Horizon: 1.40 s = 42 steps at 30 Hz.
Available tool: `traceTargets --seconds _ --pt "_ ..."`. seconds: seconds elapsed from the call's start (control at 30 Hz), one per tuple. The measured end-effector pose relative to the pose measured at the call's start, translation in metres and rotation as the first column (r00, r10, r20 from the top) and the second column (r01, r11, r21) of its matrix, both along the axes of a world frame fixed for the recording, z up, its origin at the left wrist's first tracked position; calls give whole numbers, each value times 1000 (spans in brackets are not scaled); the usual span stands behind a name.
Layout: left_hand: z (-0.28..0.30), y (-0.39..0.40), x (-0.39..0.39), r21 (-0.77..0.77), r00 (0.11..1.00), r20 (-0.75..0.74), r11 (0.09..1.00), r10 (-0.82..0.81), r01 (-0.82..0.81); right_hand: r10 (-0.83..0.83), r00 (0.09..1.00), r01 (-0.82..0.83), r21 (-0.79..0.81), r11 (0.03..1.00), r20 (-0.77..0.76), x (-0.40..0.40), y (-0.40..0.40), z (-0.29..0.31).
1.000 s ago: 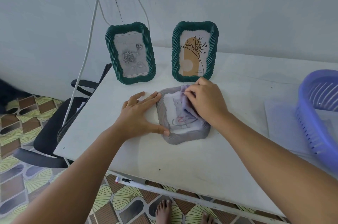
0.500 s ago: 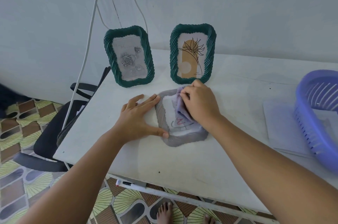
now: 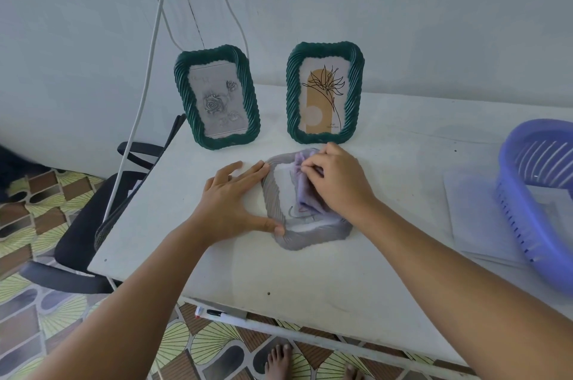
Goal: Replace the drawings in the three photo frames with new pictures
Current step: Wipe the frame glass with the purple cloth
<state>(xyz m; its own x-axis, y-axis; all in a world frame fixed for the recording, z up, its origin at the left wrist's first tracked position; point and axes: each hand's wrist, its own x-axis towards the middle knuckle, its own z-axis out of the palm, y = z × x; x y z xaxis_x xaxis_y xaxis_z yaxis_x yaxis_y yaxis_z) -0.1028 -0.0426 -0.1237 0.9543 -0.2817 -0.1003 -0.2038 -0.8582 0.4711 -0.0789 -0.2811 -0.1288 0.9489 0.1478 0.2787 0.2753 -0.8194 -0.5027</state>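
Right hand (image 3: 336, 184) slid up grey frame (image 3: 305, 238), gripping cloth (image 3: 305, 193); drawing mostly hidden.

Both forearms reach forward from the lower corners, converging toward the middle. The left hand (image 3: 231, 198) lies flat, palm down, fingers straight and together, thumb spread wide. The right hand (image 3: 336, 183) is knuckles up, fingers curled, pinching a lilac cloth (image 3: 305, 193).
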Motion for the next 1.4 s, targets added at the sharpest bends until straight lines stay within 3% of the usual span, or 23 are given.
traceTargets --seconds 0.1,0.23,0.33,0.5,0.63,0.73,0.93,1.1,1.3,1.4 --pt "0 0 0 3 1000 -3 1000 -9 9 120 993 -121 -22 992 -21 -17 -18 10" --pt "2 -1 1 8 1000 -17 1000 -8 8 3 999 2 -110 994 42 3 -18 11" --pt "1 -1 0 9 1000 -13 1000 -4 4 -59 998 60 -44 997 33 11 0 6" --pt "1 0 1 8 1000 -3 1000 -1 1 118 993 -119 -15 993 -23 -11 -15 8" --pt "1 -1 1 15 1000 -13 1000 -1 1 14 999 -10 -96 995 43 2 -22 10" --pt "1 -1 1 18 1000 -7 1000 5 -5 -53 998 55 -67 996 27 11 -2 4" --pt "1 -1 0 -7 1000 -4 1000 8 -8 194 979 -191 43 981 -71 -11 -27 8" --pt "0 -1 1 4 1000 -2 1000 6 -6 54 999 -54 10 999 5 6 -16 2" --pt "0 -1 0 -13 1000 9 1000 11 -11 327 944 -326 43 944 -44 -20 -26 3" --pt "0 -1 0 -10 1000 1 1000 7 -7 222 974 -219 63 974 -44 -11 -37 7"
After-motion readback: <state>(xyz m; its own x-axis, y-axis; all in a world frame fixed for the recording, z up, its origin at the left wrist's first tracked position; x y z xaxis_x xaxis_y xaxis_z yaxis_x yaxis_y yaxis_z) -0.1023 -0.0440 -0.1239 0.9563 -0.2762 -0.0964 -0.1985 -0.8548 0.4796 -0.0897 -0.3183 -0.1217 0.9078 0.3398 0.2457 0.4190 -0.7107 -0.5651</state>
